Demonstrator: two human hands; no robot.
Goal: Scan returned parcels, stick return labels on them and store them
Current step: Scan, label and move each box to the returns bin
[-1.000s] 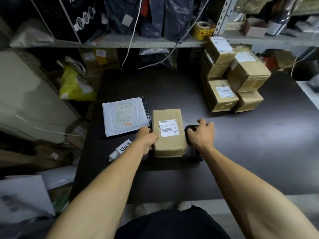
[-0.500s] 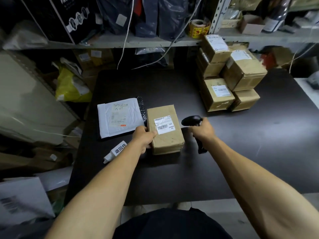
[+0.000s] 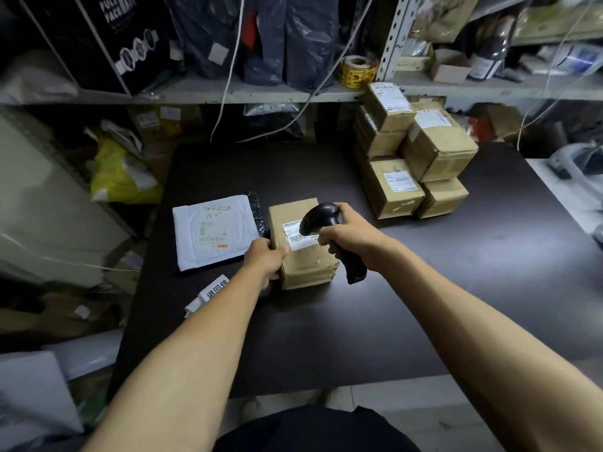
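A small brown cardboard parcel (image 3: pixel 305 259) with a white barcode label lies on the dark table (image 3: pixel 456 288). My left hand (image 3: pixel 266 261) grips its left side, thumb on the top. My right hand (image 3: pixel 352 239) holds a black barcode scanner (image 3: pixel 321 216) by its handle, head raised over the parcel's label. A white padded mailer (image 3: pixel 212 231) lies flat to the left of the parcel. A strip of return labels (image 3: pixel 212 293) with black characters sits near the table's left front, partly hidden by my left forearm.
A stack of several brown boxes (image 3: pixel 414 151) stands at the table's back right. A shelf (image 3: pixel 228 91) behind holds dark bags, a black box and a yellow tape roll (image 3: pixel 357 71). A yellow bag (image 3: pixel 120 177) and cartons crowd the left side.
My right hand has lifted the scanner from the table beside the parcel and swung it left, over the label. My left hand stays on the parcel's left side.
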